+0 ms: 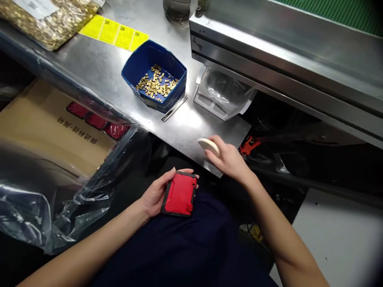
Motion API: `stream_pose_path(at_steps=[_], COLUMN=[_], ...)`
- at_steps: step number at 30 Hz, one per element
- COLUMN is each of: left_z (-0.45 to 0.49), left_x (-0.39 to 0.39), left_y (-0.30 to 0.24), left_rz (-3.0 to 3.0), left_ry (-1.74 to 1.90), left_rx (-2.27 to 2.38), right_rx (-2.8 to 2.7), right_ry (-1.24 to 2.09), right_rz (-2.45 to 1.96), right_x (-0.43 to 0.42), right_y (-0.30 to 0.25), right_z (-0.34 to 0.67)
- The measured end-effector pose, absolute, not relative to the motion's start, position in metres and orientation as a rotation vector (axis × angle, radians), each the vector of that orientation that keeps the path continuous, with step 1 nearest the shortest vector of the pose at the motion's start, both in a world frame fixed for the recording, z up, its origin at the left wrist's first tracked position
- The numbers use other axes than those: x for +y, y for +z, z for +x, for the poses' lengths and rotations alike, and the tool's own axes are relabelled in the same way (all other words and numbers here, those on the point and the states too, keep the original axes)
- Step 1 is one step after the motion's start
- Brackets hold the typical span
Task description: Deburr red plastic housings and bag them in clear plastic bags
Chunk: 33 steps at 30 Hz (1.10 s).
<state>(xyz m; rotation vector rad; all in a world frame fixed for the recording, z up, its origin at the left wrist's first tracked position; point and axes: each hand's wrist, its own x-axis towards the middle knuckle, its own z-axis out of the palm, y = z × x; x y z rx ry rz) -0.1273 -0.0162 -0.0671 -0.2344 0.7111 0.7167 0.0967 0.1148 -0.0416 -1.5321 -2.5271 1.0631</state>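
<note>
My left hand [155, 193] is closed round a flat red panel with a black border [179, 195], held just above my lap with its red face up. Small raised details show at two of its corners. Over the front edge of the metal table, my right hand [229, 157] grips a cream-coloured rounded disc [208, 146] by its edge; I cannot tell what the disc is. Beyond the hands stands a blue bin [128, 73] holding many small brass pieces [157, 83]. A slim metal tool like a craft knife [174, 109] lies against the bin's near side.
A grey-white tray lined with clear plastic [209, 105] sits under the metal conveyor frame [269, 59]. Yellow labels [113, 32] and a bag of brass pieces [50, 24] lie at the back left. Left below is a plastic-lined box [54, 131] with red panels; an orange-handled tool [249, 145] is at right.
</note>
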Motion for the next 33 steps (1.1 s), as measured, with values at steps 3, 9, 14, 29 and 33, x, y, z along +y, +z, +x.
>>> stream_pose_path(at_steps=[3, 9, 14, 29, 33], left_z=[-0.119, -0.101, -0.086, -0.079, -0.082], left_x=[-0.012, -0.007, -0.010, -0.015, -0.015], left_y=[-0.056, -0.039, -0.042, -0.055, -0.059], left_rz=[-0.225, -0.085, -0.022, -0.036, -0.005], left_ry=[0.650, 0.537, 0.428, 0.292, 0.286], left_rx=[0.794, 0.937, 1.031, 1.062, 1.046], right_rx=[-2.130, -2.371, -2.632, -2.628, -2.643], right_ry=[1.490, 1.409, 1.110, 1.424, 1.384], right_rz=[-1.506, -1.328, -1.225, -1.403, -1.544], right_x=[0.059, -0.020, -0.034, -0.017, -0.021], right_y=[-0.011, 0.022, 0.016, 0.018, 0.019], right_z=[0.125, 0.137, 0.125, 0.124, 0.119])
